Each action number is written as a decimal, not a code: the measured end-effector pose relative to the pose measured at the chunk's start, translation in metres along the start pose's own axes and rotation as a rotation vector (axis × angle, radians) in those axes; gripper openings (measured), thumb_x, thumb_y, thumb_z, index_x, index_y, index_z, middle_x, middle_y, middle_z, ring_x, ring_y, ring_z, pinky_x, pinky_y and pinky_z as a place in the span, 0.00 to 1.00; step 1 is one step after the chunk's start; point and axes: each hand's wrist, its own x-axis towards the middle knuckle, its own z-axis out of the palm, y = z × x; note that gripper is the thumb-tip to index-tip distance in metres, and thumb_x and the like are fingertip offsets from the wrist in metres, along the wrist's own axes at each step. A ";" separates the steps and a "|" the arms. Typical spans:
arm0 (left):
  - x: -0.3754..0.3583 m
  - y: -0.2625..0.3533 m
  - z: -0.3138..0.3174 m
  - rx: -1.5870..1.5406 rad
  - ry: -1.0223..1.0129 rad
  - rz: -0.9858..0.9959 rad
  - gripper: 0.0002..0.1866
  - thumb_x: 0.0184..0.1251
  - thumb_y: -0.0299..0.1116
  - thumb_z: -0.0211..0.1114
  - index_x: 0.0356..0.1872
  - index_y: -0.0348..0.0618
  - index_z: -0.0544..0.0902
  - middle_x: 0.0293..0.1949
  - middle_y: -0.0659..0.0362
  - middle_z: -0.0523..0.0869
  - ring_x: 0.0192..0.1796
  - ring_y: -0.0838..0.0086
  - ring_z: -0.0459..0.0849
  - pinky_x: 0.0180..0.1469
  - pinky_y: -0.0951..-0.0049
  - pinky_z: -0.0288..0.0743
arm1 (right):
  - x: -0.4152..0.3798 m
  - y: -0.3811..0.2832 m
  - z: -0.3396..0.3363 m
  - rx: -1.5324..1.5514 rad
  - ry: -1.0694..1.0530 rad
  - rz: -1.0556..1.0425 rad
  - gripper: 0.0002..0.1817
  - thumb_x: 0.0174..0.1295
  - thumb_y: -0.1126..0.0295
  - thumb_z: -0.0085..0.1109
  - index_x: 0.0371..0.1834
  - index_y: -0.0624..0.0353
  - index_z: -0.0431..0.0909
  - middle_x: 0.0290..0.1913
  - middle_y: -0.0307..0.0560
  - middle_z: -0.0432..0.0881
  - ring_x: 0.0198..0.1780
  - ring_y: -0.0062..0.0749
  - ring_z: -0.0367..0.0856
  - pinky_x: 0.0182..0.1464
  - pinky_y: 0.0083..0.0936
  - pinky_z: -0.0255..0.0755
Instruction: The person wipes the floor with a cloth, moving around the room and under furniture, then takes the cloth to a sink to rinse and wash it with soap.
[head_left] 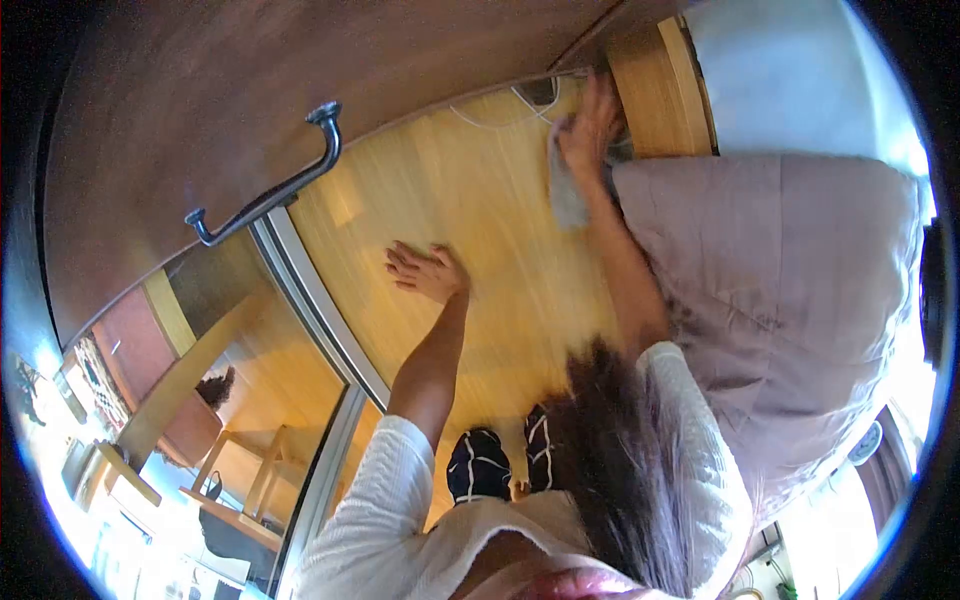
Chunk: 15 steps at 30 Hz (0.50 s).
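Well, in the head view the left hand [430, 272] is resting near the middle of the frame, palm down, its fingers loosely spread on the wooden floor [500, 230] and holding nothing. The right hand [592, 125] is reaching into the upper right of the frame, and a grey cloth [568, 195] is lying on the floor just beneath and beside it. That hand is showing blurred, so I cannot tell whether its fingers are spread over the cloth or pinching it.

Beyond them, a white cord [497, 126] is trailing across the floor at the top centre. A wooden bed frame [665, 90] is standing close on the right, with grey-brown bedding [760, 270] bulging below it. A dark panel with a black handle [285, 190] is filling the upper left.

The step in hand is probably wiping the floor in that narrow corner, the left arm bracing the body. The next move is likely calling for flat, even pressure on the cloth, without snagging the cord.
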 end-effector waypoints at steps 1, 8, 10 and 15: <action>-0.001 -0.001 0.002 0.021 0.017 0.001 0.36 0.63 0.57 0.35 0.68 0.45 0.50 0.69 0.52 0.48 0.70 0.50 0.45 0.65 0.44 0.40 | 0.017 0.001 0.005 -0.184 -0.115 -0.051 0.37 0.50 0.69 0.55 0.66 0.57 0.52 0.66 0.54 0.55 0.67 0.54 0.50 0.66 0.46 0.47; -0.004 0.002 -0.003 0.056 0.060 0.018 0.36 0.65 0.58 0.32 0.68 0.46 0.50 0.70 0.55 0.49 0.70 0.53 0.46 0.65 0.47 0.42 | -0.018 0.016 0.018 -0.267 0.141 -0.044 0.28 0.50 0.69 0.52 0.58 0.61 0.64 0.56 0.52 0.65 0.56 0.48 0.63 0.53 0.49 0.59; -0.004 0.005 0.002 0.041 0.071 0.021 0.36 0.65 0.58 0.32 0.68 0.46 0.51 0.70 0.55 0.49 0.70 0.53 0.47 0.65 0.47 0.43 | -0.052 -0.009 0.018 -0.292 0.087 0.031 0.27 0.50 0.69 0.52 0.57 0.61 0.65 0.52 0.51 0.67 0.54 0.46 0.64 0.49 0.48 0.60; -0.006 0.003 -0.004 -0.001 0.038 0.026 0.35 0.64 0.54 0.38 0.68 0.45 0.50 0.69 0.50 0.48 0.69 0.49 0.46 0.65 0.45 0.40 | -0.120 -0.079 0.086 0.070 -0.085 -0.157 0.27 0.49 0.71 0.53 0.56 0.62 0.66 0.52 0.52 0.67 0.55 0.47 0.64 0.50 0.52 0.56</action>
